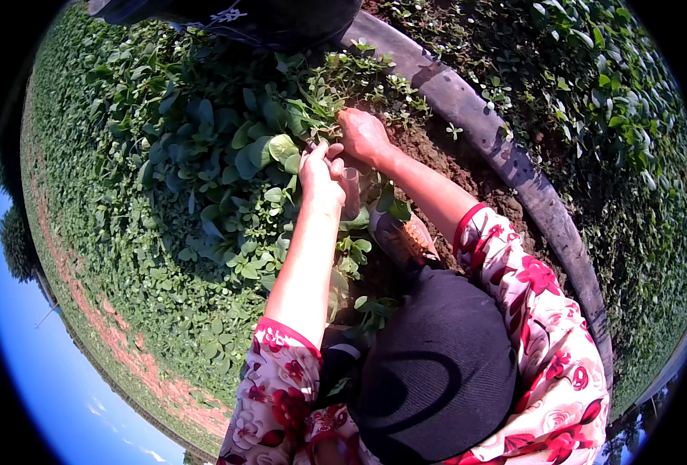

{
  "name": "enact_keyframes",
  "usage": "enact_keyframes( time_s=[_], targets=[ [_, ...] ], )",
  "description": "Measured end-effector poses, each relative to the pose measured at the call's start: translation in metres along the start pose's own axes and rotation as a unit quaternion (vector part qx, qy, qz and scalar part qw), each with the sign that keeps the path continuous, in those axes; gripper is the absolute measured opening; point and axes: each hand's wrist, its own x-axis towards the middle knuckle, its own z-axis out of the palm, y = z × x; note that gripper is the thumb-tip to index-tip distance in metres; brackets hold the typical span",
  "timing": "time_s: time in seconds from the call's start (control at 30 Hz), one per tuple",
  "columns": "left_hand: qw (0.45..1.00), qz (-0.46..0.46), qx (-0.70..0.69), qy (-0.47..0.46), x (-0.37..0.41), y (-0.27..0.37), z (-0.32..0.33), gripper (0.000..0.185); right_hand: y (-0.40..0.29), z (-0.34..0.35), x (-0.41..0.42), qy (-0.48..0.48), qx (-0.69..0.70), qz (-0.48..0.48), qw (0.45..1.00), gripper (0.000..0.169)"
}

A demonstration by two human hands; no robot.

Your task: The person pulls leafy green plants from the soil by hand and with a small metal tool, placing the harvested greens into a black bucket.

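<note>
My left hand point(323, 174) is among low leafy plants, palm turned up and fingers curled. A small dark thing shows at its fingertips, but what it is cannot be made out. Close against its right side stands a brownish cylindrical thing point(351, 195), perhaps a handle; whether the fingers hold it is unclear. Just above and to the right, my right hand point(363, 135) is closed on thin green stems point(323, 113) near the soil. Broad rounded leaves point(283, 146) lie left of the fingertips.
A black container point(233, 20) stands at the top. A wide, dark flat hose point(483, 119) curves down the right side, beside bare reddish soil point(436, 151). Dense green plants grow on both sides. Below the hands are a shoe point(404, 232) and a knee in dark cloth point(436, 360).
</note>
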Motion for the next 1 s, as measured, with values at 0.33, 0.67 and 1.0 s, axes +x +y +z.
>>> enact_keyframes(
  time_s=[0.33, 0.67, 1.0],
  targets=[
    [0.999, 0.031, 0.014, -0.024, -0.001, -0.001, -0.007, 0.012, 0.018, -0.001, -0.009, 0.028, 0.117, 0.15, 0.981, 0.015],
    [0.999, 0.043, -0.002, -0.004, 0.0, -0.004, -0.008, 0.01, 0.025, -0.038, -0.002, 0.048, 0.111, 0.184, 0.975, 0.034],
    [0.993, 0.078, 0.069, -0.053, -0.017, 0.002, 0.011, 0.022, -0.001, -0.014, 0.033, -0.011, -0.053, -0.038, 0.998, 0.026]
  ],
)
